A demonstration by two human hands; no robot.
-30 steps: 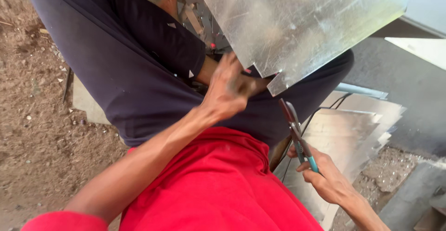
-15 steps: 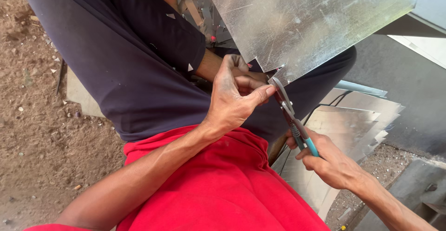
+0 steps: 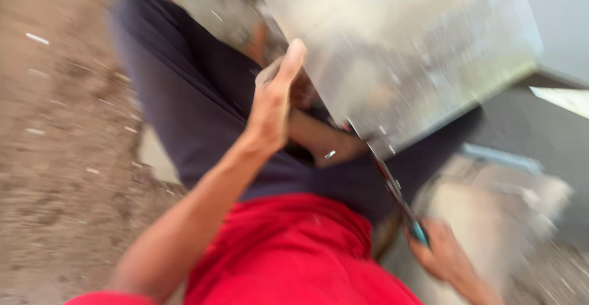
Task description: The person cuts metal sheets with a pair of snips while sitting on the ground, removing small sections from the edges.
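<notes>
Ground (image 3: 55, 158): bare dirt at far left, smeared by motion blur.
Left hand (image 3: 273, 106): raised, fingers pinching the left edge of the metal sheet (image 3: 392, 53); the exact contact is blurred.
Metal sheet: large and shiny, upper middle to right, top cut off.
Snips (image 3: 396, 194): blades at the sheet's near edge, outline hard to make out.
Right hand (image 3: 438, 253): lower right, closed around the teal handle, partly cut off.
</notes>
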